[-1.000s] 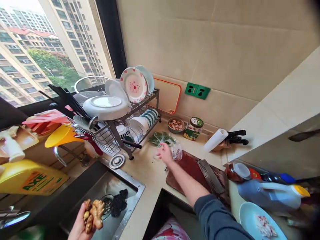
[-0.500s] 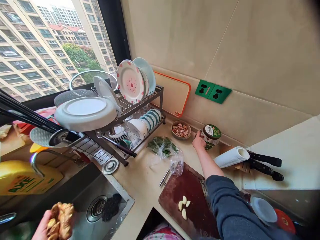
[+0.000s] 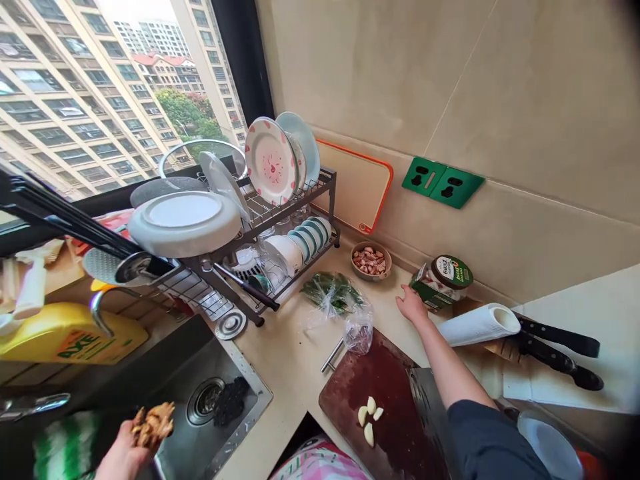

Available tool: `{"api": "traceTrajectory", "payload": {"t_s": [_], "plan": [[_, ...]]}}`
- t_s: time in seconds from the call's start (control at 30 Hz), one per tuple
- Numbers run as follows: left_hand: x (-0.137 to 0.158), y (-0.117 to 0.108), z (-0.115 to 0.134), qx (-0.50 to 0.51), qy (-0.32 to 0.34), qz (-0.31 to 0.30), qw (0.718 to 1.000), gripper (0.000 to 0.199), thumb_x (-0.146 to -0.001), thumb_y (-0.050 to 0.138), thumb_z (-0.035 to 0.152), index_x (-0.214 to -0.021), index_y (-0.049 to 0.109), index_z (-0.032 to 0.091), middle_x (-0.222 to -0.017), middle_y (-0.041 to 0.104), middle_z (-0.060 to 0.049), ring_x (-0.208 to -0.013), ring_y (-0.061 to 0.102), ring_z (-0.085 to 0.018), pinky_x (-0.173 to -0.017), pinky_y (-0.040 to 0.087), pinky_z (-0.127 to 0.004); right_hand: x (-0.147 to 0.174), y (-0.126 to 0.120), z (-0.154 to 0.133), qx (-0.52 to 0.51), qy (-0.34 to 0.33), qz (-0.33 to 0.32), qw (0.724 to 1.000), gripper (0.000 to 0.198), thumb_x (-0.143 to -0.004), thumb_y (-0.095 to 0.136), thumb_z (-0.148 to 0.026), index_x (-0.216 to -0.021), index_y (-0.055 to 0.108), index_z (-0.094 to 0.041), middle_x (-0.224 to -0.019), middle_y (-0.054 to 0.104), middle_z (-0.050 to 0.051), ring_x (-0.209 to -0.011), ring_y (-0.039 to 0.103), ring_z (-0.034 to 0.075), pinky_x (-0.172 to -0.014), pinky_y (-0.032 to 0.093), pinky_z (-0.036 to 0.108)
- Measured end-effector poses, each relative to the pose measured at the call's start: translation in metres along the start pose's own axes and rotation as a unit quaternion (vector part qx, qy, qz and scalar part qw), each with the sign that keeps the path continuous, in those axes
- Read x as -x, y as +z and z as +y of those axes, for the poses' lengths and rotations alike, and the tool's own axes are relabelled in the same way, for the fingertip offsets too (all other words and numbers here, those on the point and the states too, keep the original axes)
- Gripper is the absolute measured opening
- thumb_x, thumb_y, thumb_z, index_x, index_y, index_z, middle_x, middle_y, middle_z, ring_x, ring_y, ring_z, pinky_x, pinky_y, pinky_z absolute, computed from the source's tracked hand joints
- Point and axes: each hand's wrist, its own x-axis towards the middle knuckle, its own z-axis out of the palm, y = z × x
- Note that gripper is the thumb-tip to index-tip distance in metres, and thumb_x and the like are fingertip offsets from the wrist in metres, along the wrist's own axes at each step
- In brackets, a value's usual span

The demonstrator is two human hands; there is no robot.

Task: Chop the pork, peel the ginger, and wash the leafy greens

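Over the steel sink (image 3: 225, 453), my left hand (image 3: 125, 453) is closed around a knobbly piece of ginger (image 3: 154, 425). My right hand (image 3: 413, 305) reaches across the counter, empty, fingers apart, just left of and in front of a green-labelled jar (image 3: 443, 281) with a dark lid. A small gap seems to lie between hand and jar. Beneath the right forearm is a dark red cutting board (image 3: 350, 393) with several peeled garlic cloves (image 3: 369, 435) and a cleaver (image 3: 430, 407). Left of the jar stands a bowl (image 3: 371, 261) of small brownish pieces.
A bag of green leaves (image 3: 333, 293) lies behind the board. The two-tier dish rack (image 3: 260, 233) holds plates and bowls. A paper towel roll (image 3: 480, 325) and black-handled knives (image 3: 550, 353) are at right. A yellow detergent bottle (image 3: 85, 333) stands behind the sink.
My right hand has drawn back from the jar's side toward me. My left hand with the ginger has shifted right and up. The view has swung slightly left.
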Motion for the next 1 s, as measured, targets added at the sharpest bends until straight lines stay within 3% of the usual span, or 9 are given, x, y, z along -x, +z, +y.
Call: {"api": "traceTrajectory", "payload": {"t_s": [0.07, 0.17, 0.27, 0.4, 0.53, 0.63, 0.77, 0.87, 1.0], "plan": [[0.003, 0.008, -0.002, 0.014, -0.018, -0.025, 0.999, 0.030, -0.085, 0.041, 0.019, -0.114, 0.052, 0.016, -0.048, 0.060, 0.000, -0.036, 0.056, -0.017, -0.039, 0.048, -0.025, 0.013, 0.001, -0.011, -0.045, -0.013, 0.019, 0.999, 0.045, -0.085, 0.043, -0.028, -0.129, 0.044, -0.017, -0.101, 0.066, 0.012, -0.102, 0.059, 0.024, -0.087, 0.043, 0.035], [0.027, 0.033, -0.021, 0.012, 0.061, -0.120, 0.991, 0.010, -0.085, 0.048, 0.022, -0.090, 0.055, 0.016, -0.065, 0.067, -0.004, -0.053, 0.065, -0.017, -0.051, 0.053, -0.027, 0.056, 0.020, -0.062, -0.241, -0.086, -0.026, 0.966, 0.043, -0.086, 0.039, -0.033, -0.125, 0.047, -0.018, -0.094, 0.067, 0.010, -0.085, 0.064, 0.020, -0.078, 0.048, 0.033], [0.063, 0.065, -0.051, 0.006, 0.096, -0.155, 0.983, 0.012, -0.082, 0.055, 0.025, -0.089, 0.053, 0.016, -0.069, 0.066, -0.004, -0.055, 0.064, -0.017, -0.056, 0.053, -0.029, 0.130, 0.066, -0.140, -0.396, -0.211, -0.259, 0.855, 0.053, -0.078, 0.053, -0.040, -0.126, 0.045, -0.018, -0.102, 0.063, 0.009, -0.081, 0.064, 0.018, -0.074, 0.051, 0.033], [0.081, 0.091, -0.077, 0.060, 0.128, -0.184, 0.973, 0.030, -0.081, 0.059, 0.035, -0.102, 0.051, 0.015, -0.081, 0.065, -0.006, -0.066, 0.064, -0.014, -0.068, 0.052, -0.029, 0.226, 0.131, -0.221, -0.403, -0.219, -0.457, 0.762, 0.087, -0.060, 0.073, -0.040, -0.135, 0.031, -0.021, -0.131, 0.047, 0.013, -0.107, 0.056, 0.022, -0.087, 0.048, 0.036], [0.090, 0.070, -0.066, 0.068, 0.150, -0.208, 0.964, 0.044, -0.081, 0.055, 0.044, -0.117, 0.050, 0.018, -0.100, 0.064, -0.009, -0.078, 0.063, -0.016, -0.070, 0.050, -0.027, 0.268, 0.156, -0.265, -0.463, -0.208, -0.493, 0.706, 0.074, -0.058, 0.073, -0.039, -0.122, 0.041, -0.019, -0.123, 0.055, 0.011, -0.111, 0.055, 0.022, -0.092, 0.046, 0.038], [0.122, 0.036, -0.034, 0.014, 0.174, -0.240, 0.955, 0.050, -0.077, 0.063, 0.033, -0.124, 0.050, 0.022, -0.107, 0.064, -0.008, -0.085, 0.063, -0.018, -0.069, 0.050, -0.024, 0.287, 0.135, -0.289, -0.511, -0.227, -0.495, 0.665, 0.060, -0.057, 0.074, -0.037, -0.108, 0.049, -0.019, -0.111, 0.062, 0.007, -0.103, 0.060, 0.021, -0.091, 0.047, 0.039], [0.157, -0.001, 0.013, 0.017, 0.311, -0.243, 0.919, 0.068, -0.068, 0.072, 0.022, -0.130, 0.045, 0.027, -0.114, 0.062, -0.005, -0.091, 0.062, -0.019, -0.068, 0.051, -0.020, 0.318, 0.101, -0.327, -0.565, -0.311, -0.506, 0.573, 0.056, -0.059, 0.074, -0.033, -0.109, 0.050, -0.024, -0.111, 0.062, -0.001, -0.104, 0.059, 0.017, -0.093, 0.046, 0.034], [0.147, -0.011, 0.015, 0.035, 0.348, -0.232, 0.907, 0.065, -0.066, 0.072, 0.022, -0.127, 0.047, 0.025, -0.108, 0.065, -0.005, -0.084, 0.064, -0.018, -0.065, 0.052, -0.019, 0.329, 0.112, -0.340, -0.556, -0.324, -0.503, 0.577, 0.054, -0.060, 0.073, -0.035, -0.109, 0.052, -0.023, -0.109, 0.063, -0.001, -0.103, 0.059, 0.016, -0.091, 0.047, 0.033], [0.094, -0.016, -0.029, -0.008, 0.276, -0.184, 0.943, 0.048, -0.067, 0.069, 0.014, -0.113, 0.055, 0.021, -0.092, 0.067, -0.004, -0.063, 0.064, -0.012, -0.055, 0.051, -0.017, 0.324, 0.168, -0.313, -0.489, -0.242, -0.483, 0.685, 0.050, -0.059, 0.073, -0.031, -0.105, 0.055, -0.020, -0.099, 0.065, 0.000, -0.095, 0.062, 0.018, -0.084, 0.050, 0.034]]}}
